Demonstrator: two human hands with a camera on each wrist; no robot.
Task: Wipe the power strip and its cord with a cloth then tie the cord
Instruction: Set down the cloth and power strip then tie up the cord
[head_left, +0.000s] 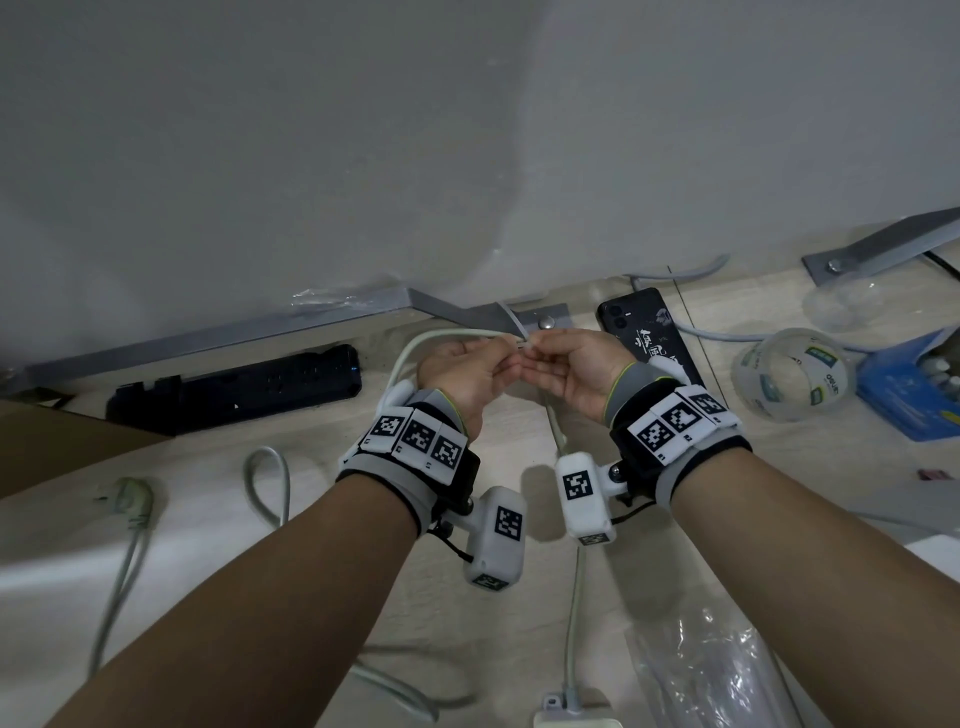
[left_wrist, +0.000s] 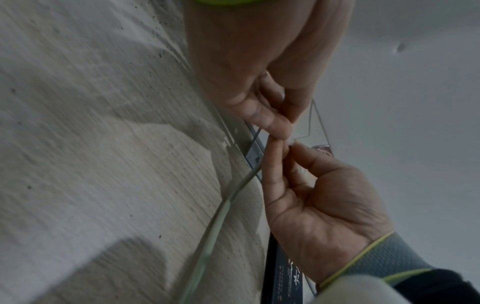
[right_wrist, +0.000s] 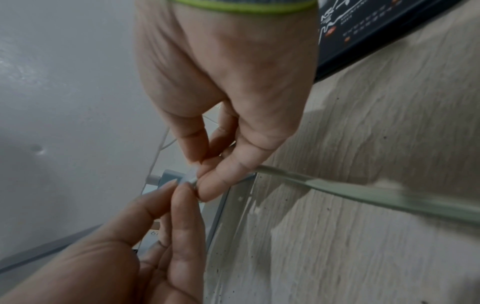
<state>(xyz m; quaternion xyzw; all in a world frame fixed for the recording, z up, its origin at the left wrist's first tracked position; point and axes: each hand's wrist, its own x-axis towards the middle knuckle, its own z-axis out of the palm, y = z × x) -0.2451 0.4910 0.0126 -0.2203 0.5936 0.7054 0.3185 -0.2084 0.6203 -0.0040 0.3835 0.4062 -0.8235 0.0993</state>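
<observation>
While both hands pinch a thin tie between fingertips, left hand (head_left: 464, 370) and right hand (head_left: 570, 370) meet above the worktop (head_left: 322, 467); cord (head_left: 415, 348) loops leftward, its run trailing below the right hand.

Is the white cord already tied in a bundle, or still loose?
Still loose: the cord lies spread across the table in open curves.

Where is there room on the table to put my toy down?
Bare wood lies between the black power strip and the looped cord below it. The right side is crowded: phone, tape roll, blue box. Both hands fill the middle, pinching the cord there.
</observation>
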